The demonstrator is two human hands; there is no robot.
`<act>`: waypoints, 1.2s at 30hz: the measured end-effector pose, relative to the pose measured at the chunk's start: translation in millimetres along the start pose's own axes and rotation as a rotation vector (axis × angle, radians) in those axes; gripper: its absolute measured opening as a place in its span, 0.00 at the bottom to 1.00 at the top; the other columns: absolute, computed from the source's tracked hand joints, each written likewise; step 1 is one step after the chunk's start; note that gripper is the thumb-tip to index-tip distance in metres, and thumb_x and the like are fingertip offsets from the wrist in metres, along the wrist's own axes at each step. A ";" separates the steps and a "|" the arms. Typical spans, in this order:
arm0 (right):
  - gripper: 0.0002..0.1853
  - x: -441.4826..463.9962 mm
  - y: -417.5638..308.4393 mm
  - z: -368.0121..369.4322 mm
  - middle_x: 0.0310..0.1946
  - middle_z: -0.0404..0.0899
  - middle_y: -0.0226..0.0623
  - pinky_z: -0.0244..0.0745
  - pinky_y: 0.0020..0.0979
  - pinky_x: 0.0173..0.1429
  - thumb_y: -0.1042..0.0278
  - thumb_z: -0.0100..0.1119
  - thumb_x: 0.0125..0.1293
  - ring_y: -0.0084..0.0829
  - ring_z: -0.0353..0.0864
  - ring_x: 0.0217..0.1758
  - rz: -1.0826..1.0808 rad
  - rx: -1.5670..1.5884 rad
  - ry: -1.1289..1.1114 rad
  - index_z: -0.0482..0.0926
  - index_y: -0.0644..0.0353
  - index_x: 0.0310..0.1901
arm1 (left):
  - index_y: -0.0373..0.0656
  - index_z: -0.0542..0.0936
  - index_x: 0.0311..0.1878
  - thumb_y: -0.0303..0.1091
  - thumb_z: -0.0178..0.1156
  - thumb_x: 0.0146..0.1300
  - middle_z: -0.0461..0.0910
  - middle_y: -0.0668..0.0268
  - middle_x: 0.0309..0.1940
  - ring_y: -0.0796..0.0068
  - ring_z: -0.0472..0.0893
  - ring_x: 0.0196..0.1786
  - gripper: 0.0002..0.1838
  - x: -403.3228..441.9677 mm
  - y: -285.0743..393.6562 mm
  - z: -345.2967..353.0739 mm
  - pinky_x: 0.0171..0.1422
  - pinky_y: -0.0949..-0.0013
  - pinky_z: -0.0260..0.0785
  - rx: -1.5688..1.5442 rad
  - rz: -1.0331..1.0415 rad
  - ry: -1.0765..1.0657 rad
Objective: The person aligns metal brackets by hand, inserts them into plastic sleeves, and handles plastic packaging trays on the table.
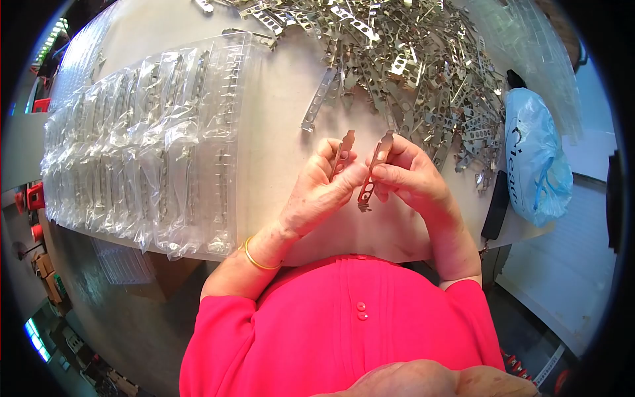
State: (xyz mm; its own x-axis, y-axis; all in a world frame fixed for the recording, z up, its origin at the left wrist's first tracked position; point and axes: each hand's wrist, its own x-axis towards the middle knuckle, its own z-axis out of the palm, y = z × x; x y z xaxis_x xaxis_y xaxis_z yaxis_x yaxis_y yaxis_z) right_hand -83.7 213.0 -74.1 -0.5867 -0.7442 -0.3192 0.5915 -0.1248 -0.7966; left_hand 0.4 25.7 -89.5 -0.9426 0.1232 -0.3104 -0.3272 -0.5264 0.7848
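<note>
My left hand [321,182] is closed on a thin perforated metal bracket [344,147], whose notched upper end sticks out past the fingers. A second metal bracket [368,188], with a row of round holes and a bent tab at its lower end, is pinched between the thumb and fingers of my right hand [410,173]. My left thumb reaches close to this second bracket; whether it touches, I cannot tell. Beyond both hands lies a large heap of similar loose brackets [423,73], with one bracket [319,99] at the heap's near left edge.
On the left, a clear plastic tray [235,142] holds rows of brackets, many covered by plastic film. A blue plastic bag [534,155] sits at the right edge beside a dark flat object [495,206]. Clear plastic sheets [539,49] lie at the far right.
</note>
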 end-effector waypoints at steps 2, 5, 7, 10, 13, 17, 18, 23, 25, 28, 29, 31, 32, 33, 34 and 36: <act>0.09 -1.8 -6.2 4.8 0.36 0.80 0.31 0.77 0.24 0.32 0.70 0.65 0.70 0.22 0.82 0.35 0.006 -0.005 -0.008 0.73 0.59 0.44 | 0.43 0.67 0.52 0.35 0.52 0.77 0.78 0.61 0.41 0.85 0.65 0.19 0.09 1.0 -2.8 -5.3 0.22 0.80 0.55 -0.080 0.017 -0.007; 0.08 -7.1 -15.1 14.1 0.34 0.79 0.30 0.74 0.22 0.28 0.69 0.63 0.71 0.20 0.80 0.29 0.018 -0.108 0.040 0.73 0.59 0.43 | 0.44 0.66 0.52 0.38 0.45 0.79 0.78 0.60 0.41 0.84 0.66 0.18 0.09 1.4 -2.3 -7.0 0.21 0.80 0.55 -0.143 0.057 -0.012; 0.07 -8.7 -16.9 13.7 0.32 0.78 0.29 0.73 0.21 0.25 0.69 0.61 0.72 0.19 0.78 0.27 0.019 -0.204 0.102 0.73 0.59 0.43 | 0.44 0.66 0.52 0.39 0.42 0.80 0.78 0.59 0.41 0.84 0.66 0.18 0.10 1.5 -2.1 -6.0 0.21 0.80 0.56 -0.126 0.080 -0.010; 0.06 -7.4 -15.2 15.9 0.32 0.78 0.30 0.74 0.21 0.25 0.70 0.59 0.73 0.19 0.78 0.26 0.017 -0.251 0.146 0.73 0.60 0.45 | 0.44 0.66 0.52 0.38 0.43 0.80 0.78 0.60 0.42 0.83 0.69 0.20 0.08 1.9 -3.6 -5.5 0.21 0.80 0.57 -0.105 0.133 0.009; 0.08 -5.9 -13.7 23.8 0.33 0.78 0.32 0.75 0.21 0.25 0.70 0.58 0.73 0.19 0.78 0.26 -0.028 -0.200 0.163 0.72 0.62 0.48 | 0.44 0.68 0.51 0.37 0.46 0.79 0.79 0.63 0.42 0.84 0.72 0.24 0.08 1.7 -3.5 -9.9 0.23 0.81 0.60 -0.039 0.075 0.022; 0.09 -4.7 -9.5 22.7 0.35 0.79 0.33 0.77 0.22 0.26 0.71 0.58 0.74 0.19 0.78 0.26 -0.061 -0.213 0.160 0.72 0.63 0.50 | 0.40 0.78 0.48 0.33 0.56 0.76 0.80 0.70 0.36 0.86 0.75 0.29 0.07 1.2 -5.1 -9.3 0.31 0.81 0.67 0.074 0.118 0.069; 0.08 -5.3 -9.9 22.3 0.34 0.79 0.33 0.77 0.22 0.26 0.71 0.58 0.74 0.19 0.78 0.27 -0.081 -0.220 0.182 0.72 0.63 0.49 | 0.39 0.81 0.47 0.32 0.58 0.75 0.81 0.71 0.35 0.86 0.75 0.31 0.07 1.7 -6.2 -9.1 0.33 0.80 0.69 0.080 0.183 0.066; 0.07 -8.0 -5.3 11.4 0.32 0.79 0.31 0.77 0.22 0.28 0.72 0.58 0.73 0.17 0.78 0.27 -0.177 -0.275 0.247 0.73 0.62 0.48 | 0.38 0.84 0.52 0.31 0.61 0.73 0.84 0.69 0.37 0.83 0.79 0.35 0.10 3.5 -6.8 -5.7 0.39 0.76 0.74 0.043 0.122 0.112; 0.06 -8.9 -3.5 10.3 0.31 0.79 0.30 0.76 0.22 0.29 0.73 0.58 0.73 0.16 0.78 0.27 -0.169 -0.269 0.263 0.73 0.62 0.47 | 0.37 0.83 0.54 0.31 0.61 0.73 0.85 0.67 0.40 0.82 0.80 0.36 0.12 4.8 -8.1 -6.3 0.41 0.75 0.76 0.036 0.132 0.131; 0.06 -10.8 -2.9 10.8 0.31 0.79 0.29 0.77 0.22 0.29 0.73 0.58 0.74 0.16 0.77 0.27 -0.138 -0.221 0.230 0.73 0.62 0.47 | 0.36 0.82 0.56 0.32 0.63 0.72 0.85 0.64 0.39 0.78 0.83 0.36 0.14 5.8 -5.4 -10.6 0.43 0.72 0.78 -0.105 0.041 -0.010; 0.06 -10.8 -2.2 10.2 0.31 0.79 0.29 0.77 0.22 0.29 0.73 0.58 0.74 0.16 0.77 0.27 -0.138 -0.219 0.231 0.73 0.62 0.47 | 0.36 0.82 0.56 0.33 0.63 0.71 0.85 0.64 0.39 0.76 0.83 0.36 0.15 5.5 -4.1 -9.2 0.43 0.71 0.79 -0.093 0.016 -0.002; 0.06 -11.1 -0.3 9.1 0.32 0.79 0.29 0.77 0.22 0.29 0.74 0.58 0.74 0.16 0.78 0.29 -0.143 -0.209 0.225 0.73 0.62 0.48 | 0.36 0.82 0.56 0.33 0.64 0.71 0.85 0.63 0.39 0.75 0.84 0.36 0.15 5.7 -2.6 -6.8 0.43 0.70 0.80 -0.081 -0.013 0.006; 0.06 -11.7 -0.3 8.7 0.32 0.79 0.29 0.77 0.22 0.29 0.74 0.58 0.74 0.16 0.78 0.29 -0.141 -0.206 0.227 0.73 0.62 0.48 | 0.36 0.81 0.55 0.34 0.64 0.71 0.84 0.63 0.39 0.74 0.84 0.36 0.15 5.8 -2.4 -5.9 0.43 0.69 0.80 -0.083 -0.033 0.019; 0.06 -12.4 -1.3 8.9 0.32 0.79 0.29 0.77 0.22 0.29 0.74 0.58 0.74 0.16 0.79 0.29 -0.130 -0.204 0.216 0.73 0.62 0.48 | 0.36 0.81 0.55 0.34 0.63 0.71 0.84 0.63 0.39 0.74 0.85 0.36 0.14 5.8 -2.4 -5.4 0.43 0.69 0.80 -0.085 -0.051 0.032; 0.06 -12.8 -1.5 8.9 0.33 0.80 0.30 0.77 0.22 0.29 0.74 0.58 0.74 0.16 0.79 0.30 -0.120 -0.203 0.205 0.74 0.63 0.48 | 0.36 0.81 0.55 0.34 0.63 0.71 0.84 0.63 0.39 0.74 0.85 0.36 0.14 5.9 -2.5 -5.3 0.43 0.69 0.80 -0.085 -0.054 0.033; 0.06 -12.9 0.4 9.9 0.33 0.80 0.30 0.77 0.21 0.30 0.75 0.58 0.73 0.16 0.80 0.31 -0.118 -0.198 0.202 0.74 0.63 0.48 | 0.36 0.80 0.53 0.34 0.62 0.72 0.84 0.63 0.40 0.74 0.85 0.37 0.12 6.5 -2.7 -5.6 0.43 0.69 0.80 -0.083 -0.066 0.045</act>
State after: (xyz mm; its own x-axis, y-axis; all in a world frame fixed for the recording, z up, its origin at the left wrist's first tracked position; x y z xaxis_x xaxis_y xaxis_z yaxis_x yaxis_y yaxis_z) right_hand -70.4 216.1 -65.2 -0.7549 -0.5839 -0.2986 0.4051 -0.0570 -0.9125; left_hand -4.4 23.2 -96.7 -0.9146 0.1233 -0.3850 -0.3801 -0.5867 0.7151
